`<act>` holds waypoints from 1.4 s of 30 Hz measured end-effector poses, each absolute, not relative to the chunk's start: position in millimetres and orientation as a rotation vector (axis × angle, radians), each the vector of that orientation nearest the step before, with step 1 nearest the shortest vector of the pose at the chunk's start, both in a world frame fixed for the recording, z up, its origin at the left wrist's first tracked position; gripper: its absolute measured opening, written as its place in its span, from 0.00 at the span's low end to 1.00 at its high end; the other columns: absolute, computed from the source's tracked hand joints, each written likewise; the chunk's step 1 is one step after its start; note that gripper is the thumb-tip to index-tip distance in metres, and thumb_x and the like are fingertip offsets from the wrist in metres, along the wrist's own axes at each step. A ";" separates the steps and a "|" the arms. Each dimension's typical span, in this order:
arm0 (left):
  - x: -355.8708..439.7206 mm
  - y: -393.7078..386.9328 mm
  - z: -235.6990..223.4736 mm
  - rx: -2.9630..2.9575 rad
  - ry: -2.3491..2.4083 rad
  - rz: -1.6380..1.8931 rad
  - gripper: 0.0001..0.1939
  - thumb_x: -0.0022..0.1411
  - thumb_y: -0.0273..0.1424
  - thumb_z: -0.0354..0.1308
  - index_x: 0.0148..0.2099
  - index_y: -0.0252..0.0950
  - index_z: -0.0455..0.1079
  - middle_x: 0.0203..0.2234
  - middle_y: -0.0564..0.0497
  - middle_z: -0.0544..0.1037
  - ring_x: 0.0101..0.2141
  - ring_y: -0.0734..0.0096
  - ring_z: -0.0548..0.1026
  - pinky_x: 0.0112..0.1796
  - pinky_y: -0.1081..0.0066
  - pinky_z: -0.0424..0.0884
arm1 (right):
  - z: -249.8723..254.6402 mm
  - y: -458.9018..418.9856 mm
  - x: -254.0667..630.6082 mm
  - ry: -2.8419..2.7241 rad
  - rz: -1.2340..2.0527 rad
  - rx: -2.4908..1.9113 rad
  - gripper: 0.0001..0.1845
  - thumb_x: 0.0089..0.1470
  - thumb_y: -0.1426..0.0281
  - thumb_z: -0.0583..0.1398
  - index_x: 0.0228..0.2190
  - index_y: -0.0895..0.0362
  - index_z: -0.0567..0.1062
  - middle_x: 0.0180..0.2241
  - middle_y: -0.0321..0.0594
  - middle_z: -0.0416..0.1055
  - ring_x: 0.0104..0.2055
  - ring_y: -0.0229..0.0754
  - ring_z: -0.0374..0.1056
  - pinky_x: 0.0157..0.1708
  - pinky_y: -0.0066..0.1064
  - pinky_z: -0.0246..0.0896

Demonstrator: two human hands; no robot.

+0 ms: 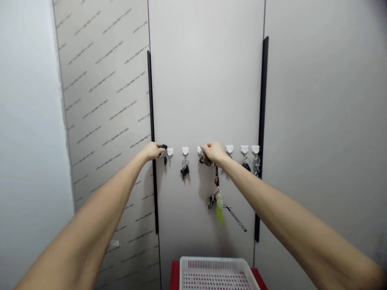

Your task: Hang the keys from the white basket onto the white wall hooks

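My left hand point(153, 150) pinches a black key fob point(163, 147) beside the leftmost white hook point(170, 152); a key dangles below it. My right hand point(213, 152) is closed on a keychain bunch at another white hook point(199, 150), which it partly covers. From that bunch hang a dark green patterned piece point(206, 160), a black strap point(217, 177), a yellow-green charm point(219, 207) and a thin dark tag point(237, 219). Between my hands a set of black keys point(185, 170) hangs from its own hook point(185, 151).
Right of my right hand are more white hooks point(229, 149), with keys point(246, 164) and a metal chain point(257, 166). Long black handles point(263, 121) run down the panel's sides. Below, a white plastic basket point(211, 264) stands on a red surface point(175, 276).
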State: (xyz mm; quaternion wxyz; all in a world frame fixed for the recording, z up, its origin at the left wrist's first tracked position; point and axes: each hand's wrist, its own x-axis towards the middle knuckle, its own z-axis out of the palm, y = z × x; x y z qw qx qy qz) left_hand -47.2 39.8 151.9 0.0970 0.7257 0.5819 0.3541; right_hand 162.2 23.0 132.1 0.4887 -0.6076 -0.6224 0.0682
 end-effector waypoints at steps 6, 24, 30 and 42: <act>-48.1 44.3 155.9 2.086 1.732 1.126 0.10 0.39 0.35 0.52 0.17 0.33 0.62 0.07 0.57 0.58 0.12 0.81 0.56 0.16 0.77 0.50 | 126.5 24.8 144.1 -1.814 0.374 -1.523 0.11 0.38 0.67 0.52 0.14 0.61 0.66 0.11 0.35 0.60 0.13 0.30 0.53 0.14 0.23 0.46; -62.7 46.1 133.9 2.125 1.649 1.127 0.11 0.43 0.34 0.48 0.27 0.33 0.67 0.10 0.55 0.63 0.14 0.80 0.60 0.18 0.79 0.54 | 113.2 32.2 119.7 -1.732 0.218 -1.561 0.15 0.38 0.63 0.49 0.16 0.61 0.67 0.12 0.36 0.60 0.16 0.32 0.55 0.16 0.22 0.46; -50.7 59.8 155.1 2.563 1.836 1.227 0.14 0.44 0.33 0.47 0.34 0.37 0.67 0.27 0.50 0.72 0.29 0.71 0.66 0.28 0.76 0.59 | 135.9 36.9 96.8 -1.960 0.020 -1.426 0.16 0.39 0.61 0.48 0.18 0.60 0.67 0.15 0.34 0.60 0.18 0.30 0.54 0.16 0.20 0.44; 11.3 -29.4 -7.0 2.420 1.014 0.811 0.14 0.47 0.30 0.44 0.35 0.34 0.66 0.25 0.53 0.72 0.26 0.76 0.66 0.28 0.79 0.60 | -32.0 -35.6 168.1 -2.098 0.789 -1.496 0.14 0.41 0.65 0.48 0.22 0.61 0.68 0.13 0.32 0.58 0.13 0.27 0.52 0.12 0.18 0.44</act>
